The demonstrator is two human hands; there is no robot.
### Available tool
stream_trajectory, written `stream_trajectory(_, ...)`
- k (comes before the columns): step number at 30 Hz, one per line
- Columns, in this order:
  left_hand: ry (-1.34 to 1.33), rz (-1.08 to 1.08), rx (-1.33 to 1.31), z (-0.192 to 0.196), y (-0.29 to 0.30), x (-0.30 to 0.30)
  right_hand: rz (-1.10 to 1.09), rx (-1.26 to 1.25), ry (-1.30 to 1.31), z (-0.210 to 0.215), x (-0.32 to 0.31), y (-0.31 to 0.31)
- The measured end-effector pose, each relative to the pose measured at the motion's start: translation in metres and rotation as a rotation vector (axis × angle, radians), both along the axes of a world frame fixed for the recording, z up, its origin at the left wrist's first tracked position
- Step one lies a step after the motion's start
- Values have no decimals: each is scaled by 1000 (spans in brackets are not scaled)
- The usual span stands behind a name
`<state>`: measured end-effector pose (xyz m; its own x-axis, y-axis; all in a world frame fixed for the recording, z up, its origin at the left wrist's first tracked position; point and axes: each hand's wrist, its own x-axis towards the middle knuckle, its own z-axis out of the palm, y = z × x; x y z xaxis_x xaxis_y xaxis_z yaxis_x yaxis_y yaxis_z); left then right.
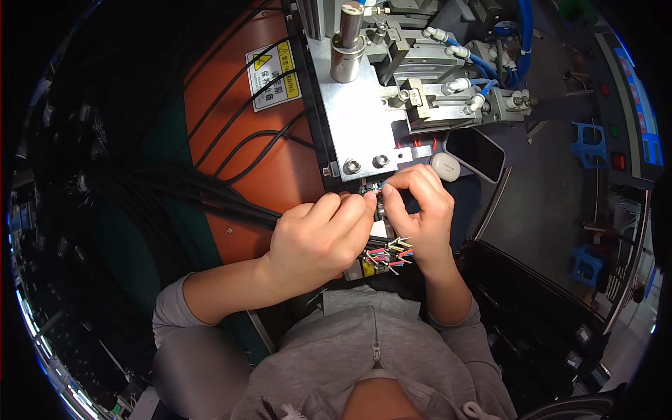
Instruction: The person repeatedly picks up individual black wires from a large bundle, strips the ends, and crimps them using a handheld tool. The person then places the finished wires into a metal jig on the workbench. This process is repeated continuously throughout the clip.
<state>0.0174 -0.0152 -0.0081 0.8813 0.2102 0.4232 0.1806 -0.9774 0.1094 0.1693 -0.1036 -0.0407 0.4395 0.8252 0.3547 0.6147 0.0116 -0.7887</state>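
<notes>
My left hand is closed, its thumb and fingers pressed together around a black cable near the machine's front edge. A bundle of black cables runs in from the left and passes under this hand. On its other side the bundle's ends fan out into many thin coloured wires with pale tips. Opposite it, my right hand pinches at small coloured wires between thumb and forefinger. The fingertips of both hands nearly meet there, just below the metal plate, and partly hide the wire ends.
Clamps and cylinders with blue air hoses stand beyond the plate. To the right lie a phone and a small white round-edged case. An orange panel with a warning label is at the left. Blue stools stand farther right.
</notes>
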Motion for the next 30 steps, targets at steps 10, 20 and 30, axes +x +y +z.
stream_trajectory(10,3,23,39,2,1,5,-4,33,186,-12,3,-2)
stream_trajectory(20,104,61,7,6,-7,1,100,177,-212,-9,11,-1)
stream_trajectory(30,85,60,-9,7,-5,4,5,129,13,-14,0,0)
